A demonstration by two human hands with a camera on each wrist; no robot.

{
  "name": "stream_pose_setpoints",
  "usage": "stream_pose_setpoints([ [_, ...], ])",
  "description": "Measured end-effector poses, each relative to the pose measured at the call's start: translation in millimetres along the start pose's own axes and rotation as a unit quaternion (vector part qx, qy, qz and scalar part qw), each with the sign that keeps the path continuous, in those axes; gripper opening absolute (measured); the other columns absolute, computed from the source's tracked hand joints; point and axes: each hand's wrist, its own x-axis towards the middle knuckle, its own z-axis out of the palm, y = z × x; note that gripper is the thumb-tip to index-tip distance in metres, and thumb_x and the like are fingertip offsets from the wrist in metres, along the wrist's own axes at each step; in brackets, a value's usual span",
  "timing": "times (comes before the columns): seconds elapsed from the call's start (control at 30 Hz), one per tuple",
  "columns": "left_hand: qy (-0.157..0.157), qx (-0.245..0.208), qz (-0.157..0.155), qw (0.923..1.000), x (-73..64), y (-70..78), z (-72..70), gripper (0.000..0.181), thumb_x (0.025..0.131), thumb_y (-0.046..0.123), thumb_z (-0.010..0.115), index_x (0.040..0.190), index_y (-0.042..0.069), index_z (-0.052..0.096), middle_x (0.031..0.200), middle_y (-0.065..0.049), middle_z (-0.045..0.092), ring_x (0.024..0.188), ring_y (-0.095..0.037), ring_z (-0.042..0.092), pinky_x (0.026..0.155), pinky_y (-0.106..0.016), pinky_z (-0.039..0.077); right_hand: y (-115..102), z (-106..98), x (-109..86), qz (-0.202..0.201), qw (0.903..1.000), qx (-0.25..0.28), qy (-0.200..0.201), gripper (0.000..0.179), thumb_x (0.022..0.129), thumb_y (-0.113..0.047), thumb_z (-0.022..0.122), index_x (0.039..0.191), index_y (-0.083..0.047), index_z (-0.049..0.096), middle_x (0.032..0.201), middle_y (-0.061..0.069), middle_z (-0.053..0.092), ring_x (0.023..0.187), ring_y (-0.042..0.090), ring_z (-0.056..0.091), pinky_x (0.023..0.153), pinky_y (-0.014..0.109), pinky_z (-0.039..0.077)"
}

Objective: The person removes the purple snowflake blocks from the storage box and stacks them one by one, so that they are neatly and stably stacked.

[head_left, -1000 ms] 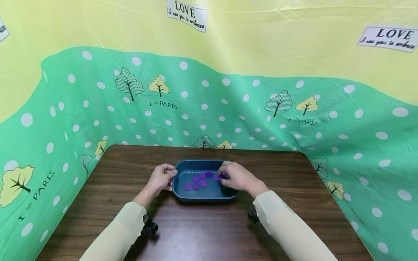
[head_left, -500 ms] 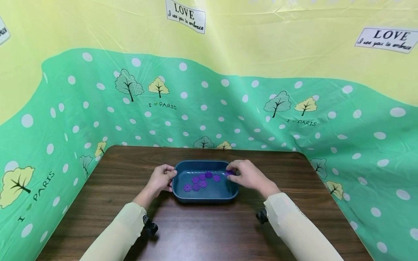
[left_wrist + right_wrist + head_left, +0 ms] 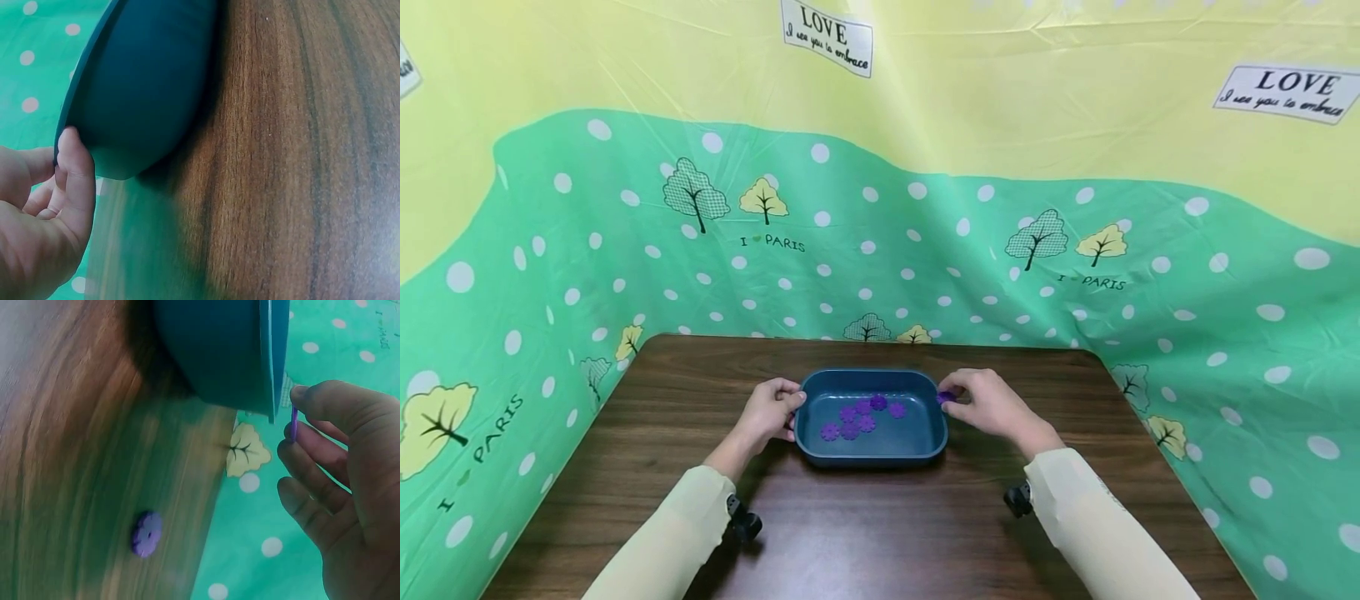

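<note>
A dark blue tray (image 3: 871,455) sits mid-table with several purple flower-shaped discs (image 3: 859,415) lying in it. My left hand (image 3: 792,408) grips the tray's left rim; in the left wrist view the thumb (image 3: 75,164) lies on the rim of the tray (image 3: 147,81). My right hand (image 3: 952,398) hovers just past the tray's right rim and pinches one purple disc (image 3: 945,397). The right wrist view shows that disc (image 3: 294,422) edge-on between thumb and fingers beside the tray (image 3: 219,350). Another purple disc (image 3: 147,533) lies on the table below the hand.
The brown wooden table (image 3: 880,533) is walled at the back and both sides by a green and yellow printed cloth (image 3: 880,250). Small black wrist-camera mounts (image 3: 745,523) hang under both sleeves.
My right hand has lifted a purple disc out of the tray and carried it right, past the right rim. The left hand has kept its hold on the left rim.
</note>
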Motion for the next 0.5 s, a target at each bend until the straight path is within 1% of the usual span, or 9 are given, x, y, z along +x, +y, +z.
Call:
stream_pose_setpoints([
  [0.13, 0.0, -0.001, -0.001, 1.0, 0.1, -0.3, -1.0, 0.029, 0.104, 0.012, 0.061, 0.128, -0.003, 0.058, 0.091, -0.019, 0.058, 0.064, -0.022, 0.056, 0.049, -0.034, 0.057, 9, -2, -5.5, 0.007, 0.9999, -0.008, 0.006, 0.017, 0.092, -0.016, 0.077, 0.108, -0.012, 0.075, 0.103, 0.0, 0.073, 0.096, 0.024, 0.069, 0.083, 0.04, 0.06],
  [0.27, -0.001, 0.0, 0.005, 1.0, 0.9, -0.2, -0.9, 0.03, 0.104, 0.012, 0.061, 0.129, -0.004, 0.057, 0.09, -0.018, 0.058, 0.064, -0.022, 0.057, 0.049, -0.034, 0.057, 21, -3, -12.4, 0.019, 0.9997, -0.011, 0.014, 0.017, 0.091, -0.015, 0.077, 0.108, -0.011, 0.075, 0.103, 0.002, 0.073, 0.096, 0.023, 0.068, 0.083, 0.042, 0.059],
  [0.43, -0.001, 0.002, 0.006, 1.0, 1.3, -0.3, -0.1, 0.03, 0.103, 0.012, 0.062, 0.128, -0.004, 0.058, 0.089, -0.018, 0.058, 0.064, -0.022, 0.057, 0.049, -0.035, 0.058, 36, -2, -21.3, 0.046, 0.9987, -0.013, 0.017, 0.018, 0.091, -0.014, 0.077, 0.108, -0.009, 0.075, 0.102, 0.004, 0.073, 0.096, 0.025, 0.068, 0.084, 0.045, 0.059],
  [0.5, 0.0, 0.002, 0.004, 1.0, 1.5, -0.4, 0.3, 0.03, 0.104, 0.012, 0.062, 0.128, -0.003, 0.058, 0.089, -0.018, 0.059, 0.064, -0.023, 0.057, 0.05, -0.035, 0.058, 42, -1, -24.1, 0.058, 0.9982, -0.014, 0.01, 0.018, 0.091, -0.013, 0.076, 0.109, -0.009, 0.074, 0.103, 0.004, 0.073, 0.097, 0.024, 0.067, 0.085, 0.046, 0.059],
])
